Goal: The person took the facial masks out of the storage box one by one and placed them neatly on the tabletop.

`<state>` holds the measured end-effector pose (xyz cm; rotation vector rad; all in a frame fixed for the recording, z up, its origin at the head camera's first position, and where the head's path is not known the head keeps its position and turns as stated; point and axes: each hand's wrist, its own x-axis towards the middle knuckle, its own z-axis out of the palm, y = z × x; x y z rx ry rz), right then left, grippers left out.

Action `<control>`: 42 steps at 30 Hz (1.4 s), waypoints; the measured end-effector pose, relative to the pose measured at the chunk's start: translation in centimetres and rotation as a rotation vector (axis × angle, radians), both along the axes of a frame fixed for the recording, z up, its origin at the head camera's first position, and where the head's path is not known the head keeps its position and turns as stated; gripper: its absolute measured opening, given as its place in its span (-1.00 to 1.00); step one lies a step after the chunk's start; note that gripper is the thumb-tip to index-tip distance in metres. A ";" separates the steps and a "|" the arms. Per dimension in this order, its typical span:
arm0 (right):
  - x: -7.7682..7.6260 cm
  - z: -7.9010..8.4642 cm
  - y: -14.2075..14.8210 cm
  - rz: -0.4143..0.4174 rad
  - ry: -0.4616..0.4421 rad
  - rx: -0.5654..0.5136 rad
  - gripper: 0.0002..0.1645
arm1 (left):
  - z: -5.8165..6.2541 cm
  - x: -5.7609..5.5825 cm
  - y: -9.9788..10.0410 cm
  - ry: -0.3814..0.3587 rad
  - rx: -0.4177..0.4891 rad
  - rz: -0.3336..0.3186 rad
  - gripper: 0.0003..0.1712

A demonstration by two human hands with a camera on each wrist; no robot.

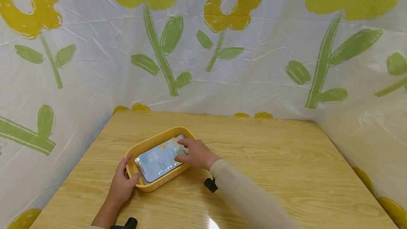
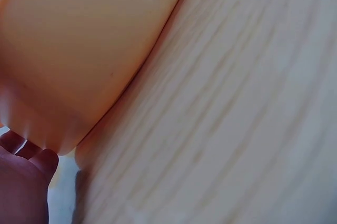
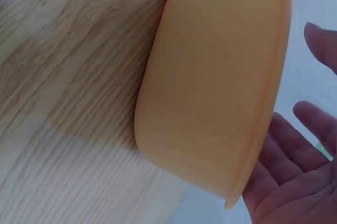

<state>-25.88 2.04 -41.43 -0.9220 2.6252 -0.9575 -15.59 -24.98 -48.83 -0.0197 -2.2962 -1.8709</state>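
The left hand [image 1: 122, 183] grips a rounded yellow plastic bin [image 1: 165, 180]; the right hand [image 1: 198, 153] spreads loosely over its glossy pale-blue packets [image 1: 159, 162].

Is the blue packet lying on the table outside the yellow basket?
No, the head view shows the blue packet lying inside the yellow basket.

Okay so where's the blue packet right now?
In the head view, the blue packet lies inside the yellow tub, left of centre, its right end under the right hand.
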 end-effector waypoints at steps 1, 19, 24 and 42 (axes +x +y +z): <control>0.0 0.0 -0.2 0.006 0.002 0.010 -0.24 | 0.0 0.0 0.0 0.001 0.008 0.001 -0.19; 0.0 -0.2 -2.8 -0.042 0.066 0.246 -0.23 | 0.0 0.3 0.1 -0.001 0.057 0.024 -0.17; 0.0 -0.1 -2.9 -0.061 0.036 0.308 -0.22 | 0.0 0.3 0.2 -0.006 0.061 0.022 -0.17; -0.1 0.3 -3.1 -0.077 -0.053 0.364 -0.33 | -0.4 -0.1 0.3 0.008 0.086 0.013 -0.18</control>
